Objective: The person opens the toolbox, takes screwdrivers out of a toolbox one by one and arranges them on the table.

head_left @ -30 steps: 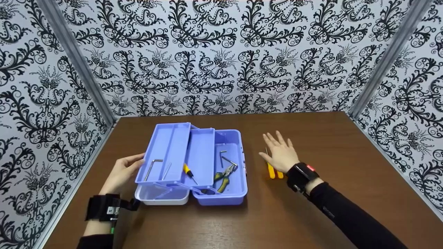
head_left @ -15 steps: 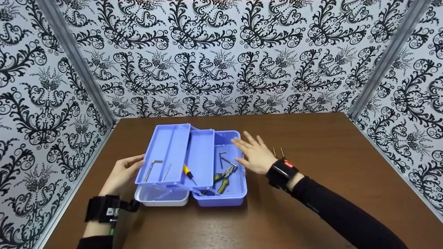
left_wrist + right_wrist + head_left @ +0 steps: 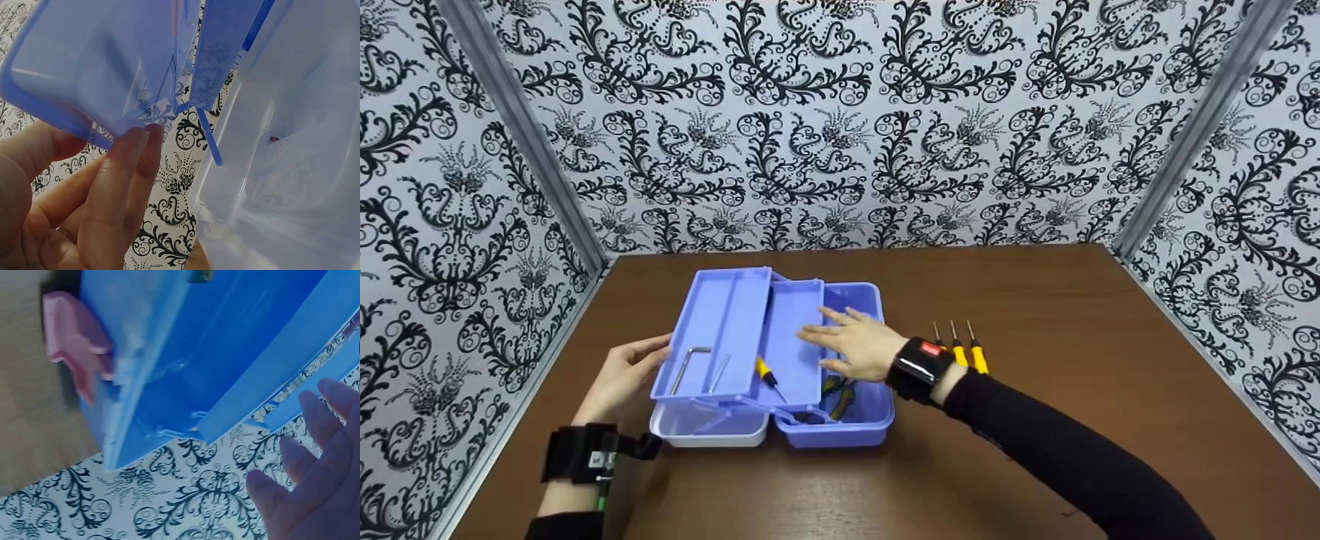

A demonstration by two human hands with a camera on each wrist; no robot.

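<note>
A blue-violet toolbox point(image 3: 840, 435) stands unfolded on the table. My left hand point(image 3: 619, 379) pinches the outer edge of its upper tray point(image 3: 746, 300); in the left wrist view, thumb and fingers point(image 3: 112, 197) lie on either side of the tray's corner. My right hand point(image 3: 859, 349), fingers spread, is over the lower tray point(image 3: 795, 315) and the box's main compartment, holding nothing. In the upper tray lie a hex key point(image 3: 682, 371) and a thin metal rod point(image 3: 720, 373). A yellow-black screwdriver point(image 3: 765, 370) is in the lower tray. Pliers point(image 3: 844, 401) in the compartment are partly covered.
Three yellow-handled screwdrivers point(image 3: 978, 358) lie side by side to the right, partly behind my right wrist. The whitish lid point(image 3: 709, 439) lies under the trays at left. A pink latch point(image 3: 76, 343) sticks out from the box's side. Patterned walls point(image 3: 840, 150) enclose the table.
My right hand has moved left from above the screwdrivers on the table to over the toolbox, uncovering those screwdrivers. The left hand has stayed on the tray edge.
</note>
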